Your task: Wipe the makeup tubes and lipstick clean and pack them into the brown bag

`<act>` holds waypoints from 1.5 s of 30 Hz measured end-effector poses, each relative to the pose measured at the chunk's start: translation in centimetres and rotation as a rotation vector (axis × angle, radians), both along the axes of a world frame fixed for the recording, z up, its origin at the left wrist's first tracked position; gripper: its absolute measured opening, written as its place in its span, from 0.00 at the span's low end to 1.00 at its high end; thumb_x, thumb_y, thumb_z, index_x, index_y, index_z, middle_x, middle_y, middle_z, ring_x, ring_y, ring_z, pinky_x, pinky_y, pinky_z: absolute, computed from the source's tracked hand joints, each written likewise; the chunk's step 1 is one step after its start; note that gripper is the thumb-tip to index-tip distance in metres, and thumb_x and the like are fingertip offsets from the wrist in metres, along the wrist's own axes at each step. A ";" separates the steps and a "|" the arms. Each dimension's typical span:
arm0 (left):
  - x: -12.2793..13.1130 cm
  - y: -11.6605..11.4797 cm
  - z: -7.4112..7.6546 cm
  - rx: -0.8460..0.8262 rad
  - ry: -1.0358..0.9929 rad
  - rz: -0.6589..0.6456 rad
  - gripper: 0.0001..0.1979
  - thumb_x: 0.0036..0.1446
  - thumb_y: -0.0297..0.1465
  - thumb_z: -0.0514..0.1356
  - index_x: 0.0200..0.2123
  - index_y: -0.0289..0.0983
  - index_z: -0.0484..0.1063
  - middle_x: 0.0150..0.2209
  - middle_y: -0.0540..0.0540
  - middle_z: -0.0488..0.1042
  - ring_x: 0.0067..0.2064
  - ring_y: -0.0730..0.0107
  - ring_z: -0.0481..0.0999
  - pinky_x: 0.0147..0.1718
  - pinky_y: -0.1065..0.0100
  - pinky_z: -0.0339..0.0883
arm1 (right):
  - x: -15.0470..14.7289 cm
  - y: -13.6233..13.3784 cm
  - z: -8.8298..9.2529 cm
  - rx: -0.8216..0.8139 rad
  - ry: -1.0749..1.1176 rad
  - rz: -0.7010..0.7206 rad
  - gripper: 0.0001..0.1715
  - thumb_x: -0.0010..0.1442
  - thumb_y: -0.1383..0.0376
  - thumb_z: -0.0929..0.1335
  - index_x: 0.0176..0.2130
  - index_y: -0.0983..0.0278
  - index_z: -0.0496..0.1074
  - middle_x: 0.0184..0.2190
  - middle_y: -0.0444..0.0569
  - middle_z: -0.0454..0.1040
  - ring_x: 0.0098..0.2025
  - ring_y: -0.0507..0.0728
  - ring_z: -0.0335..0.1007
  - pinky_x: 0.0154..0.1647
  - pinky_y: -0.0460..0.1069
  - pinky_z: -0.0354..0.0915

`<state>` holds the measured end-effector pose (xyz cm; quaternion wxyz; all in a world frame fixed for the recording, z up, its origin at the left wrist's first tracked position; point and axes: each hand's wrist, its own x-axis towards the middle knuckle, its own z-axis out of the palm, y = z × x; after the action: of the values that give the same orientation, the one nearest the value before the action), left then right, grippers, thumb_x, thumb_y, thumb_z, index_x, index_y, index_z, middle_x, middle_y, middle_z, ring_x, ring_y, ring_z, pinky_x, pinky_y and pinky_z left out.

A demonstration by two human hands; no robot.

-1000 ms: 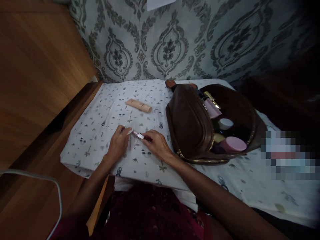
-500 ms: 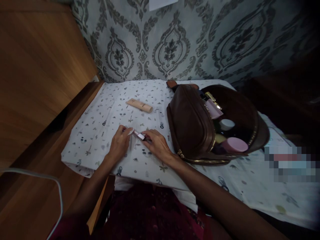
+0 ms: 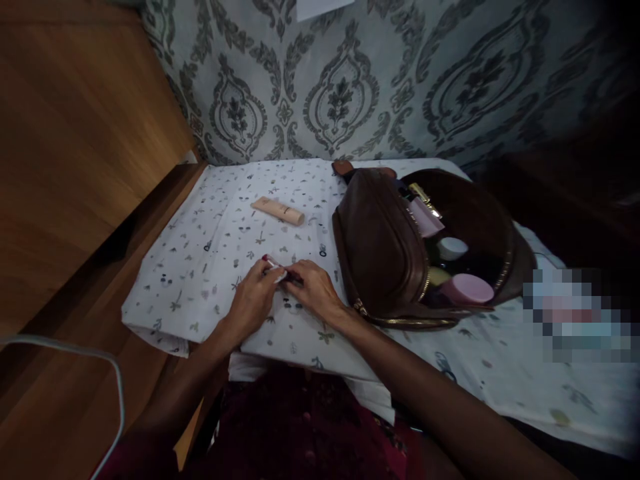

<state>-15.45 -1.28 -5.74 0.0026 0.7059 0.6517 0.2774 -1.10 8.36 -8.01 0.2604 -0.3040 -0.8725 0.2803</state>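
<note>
A slim, shiny cosmetic tube [image 3: 269,261] with a dark red end, lipstick-like, lies between my hands above the patterned cloth. My right hand [image 3: 313,288] is closed around its near end. My left hand [image 3: 254,297] pinches a small white pad [image 3: 278,271] against the tube, and the fingers hide much of both. Farther back, a beige squeeze tube [image 3: 278,211] rests on the cloth, touched by neither hand. To the right of my right hand stands an unzipped brown leather bag [image 3: 383,240].
Inside the bag are a pink-lidded jar [image 3: 470,289], a white-lidded jar [image 3: 453,248] and a pale pink item [image 3: 425,219]. The white printed cloth [image 3: 210,280] covers the tabletop. A wooden cabinet [image 3: 90,100] borders the left; a patterned wall [image 3: 340,100] stands behind. A cable [image 3: 117,380] hangs at lower left.
My left hand has moved right, towards my right hand, bringing the white pad along the slim tube. The tube's dark red far end now shows. My right hand has barely moved.
</note>
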 end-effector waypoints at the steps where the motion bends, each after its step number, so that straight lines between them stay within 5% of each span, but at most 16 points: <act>1: -0.6 0.3 0.0 0.000 0.009 0.019 0.15 0.66 0.26 0.49 0.50 0.39 0.72 0.41 0.45 0.67 0.43 0.66 0.71 0.42 0.67 0.69 | 0.0 0.0 0.0 0.002 0.006 0.000 0.07 0.56 0.72 0.71 0.38 0.64 0.76 0.34 0.49 0.75 0.38 0.57 0.68 0.41 0.49 0.62; 7: -3.5 2.0 -0.2 0.003 0.006 0.115 0.15 0.64 0.25 0.50 0.48 0.40 0.73 0.41 0.46 0.67 0.41 0.66 0.70 0.43 0.65 0.68 | 0.1 0.0 0.0 -0.003 0.043 0.001 0.06 0.57 0.71 0.71 0.37 0.64 0.75 0.32 0.47 0.74 0.36 0.57 0.68 0.40 0.49 0.62; 18: -3.5 2.4 -0.6 0.040 -0.057 0.107 0.14 0.65 0.26 0.51 0.49 0.38 0.73 0.41 0.46 0.67 0.41 0.67 0.70 0.44 0.65 0.67 | 0.3 -0.3 0.1 0.077 -0.029 -0.013 0.13 0.61 0.71 0.68 0.46 0.65 0.76 0.38 0.53 0.74 0.44 0.60 0.68 0.45 0.52 0.65; 30: 0.1 0.8 -0.5 0.031 -0.116 -0.057 0.15 0.66 0.27 0.50 0.51 0.40 0.71 0.42 0.46 0.68 0.42 0.68 0.71 0.41 0.67 0.69 | 0.2 0.0 0.0 0.061 -0.106 -0.034 0.14 0.63 0.71 0.67 0.49 0.65 0.76 0.37 0.52 0.74 0.43 0.60 0.68 0.46 0.52 0.64; 39: -4.1 2.6 0.3 -0.034 -0.072 0.084 0.14 0.64 0.27 0.51 0.48 0.39 0.74 0.40 0.47 0.67 0.41 0.66 0.71 0.44 0.65 0.68 | 0.3 -0.2 0.4 0.047 -0.076 -0.028 0.13 0.65 0.70 0.65 0.47 0.65 0.75 0.38 0.52 0.73 0.44 0.59 0.68 0.45 0.51 0.64; 45: -4.4 2.8 0.1 -0.028 -0.088 0.092 0.14 0.65 0.28 0.52 0.48 0.39 0.75 0.39 0.46 0.67 0.41 0.66 0.71 0.44 0.65 0.68 | 0.2 -0.3 0.5 0.031 -0.032 -0.032 0.11 0.63 0.70 0.66 0.45 0.66 0.75 0.39 0.53 0.72 0.45 0.61 0.67 0.48 0.53 0.65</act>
<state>-19.82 1.51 -5.60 0.0283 0.6623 0.6864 0.2989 -0.87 8.05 -7.51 0.2557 -0.3184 -0.8757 0.2577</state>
